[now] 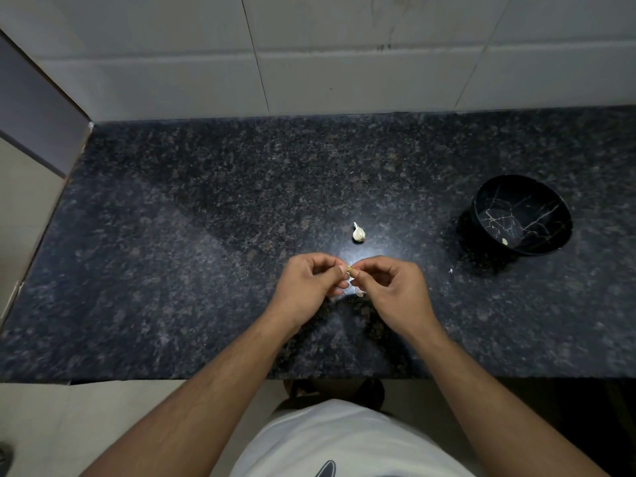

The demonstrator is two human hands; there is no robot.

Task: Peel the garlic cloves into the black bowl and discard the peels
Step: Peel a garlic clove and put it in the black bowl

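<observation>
Between both thumbs and forefingers, pinched: one clove (350, 270), left hand (311, 284) and right hand (392, 287) each clamped on an end. Light, small, hard under papery brittle skin (slippery once bare); best nipped at the tip and stripped. Just below the grip, peels (359, 292). Beyond it, one bulb (358, 233). Far right, one bowl (521, 215), one peeled clove (505, 241) inside.

no readable text or labels anywhere
</observation>
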